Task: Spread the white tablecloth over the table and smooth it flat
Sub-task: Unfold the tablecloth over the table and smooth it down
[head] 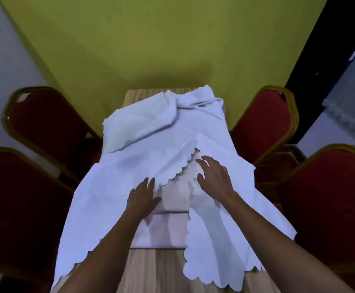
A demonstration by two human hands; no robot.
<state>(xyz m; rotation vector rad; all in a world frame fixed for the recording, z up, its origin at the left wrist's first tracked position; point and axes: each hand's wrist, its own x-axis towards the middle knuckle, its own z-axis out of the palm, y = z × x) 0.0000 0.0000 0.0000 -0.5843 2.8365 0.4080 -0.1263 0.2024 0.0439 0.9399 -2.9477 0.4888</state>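
Note:
A white tablecloth point(151, 144) with scalloped edges lies partly unfolded on a narrow wooden table point(157, 269). Folded flaps overlap near its middle and a bunched fold sits at the far end. Its sides hang over the table's left and right edges. My left hand point(142, 197) lies flat on the cloth with straight fingers, just left of a scalloped flap. My right hand point(212, 176) hovers or rests over the cloth's middle with its fingers spread and slightly bent. Neither hand grips anything.
Red padded chairs with gold frames stand on both sides: two at the left point(45, 127) point(14, 208) and two at the right point(265, 123) point(330, 197). A green wall point(151, 49) rises right behind the table's far end.

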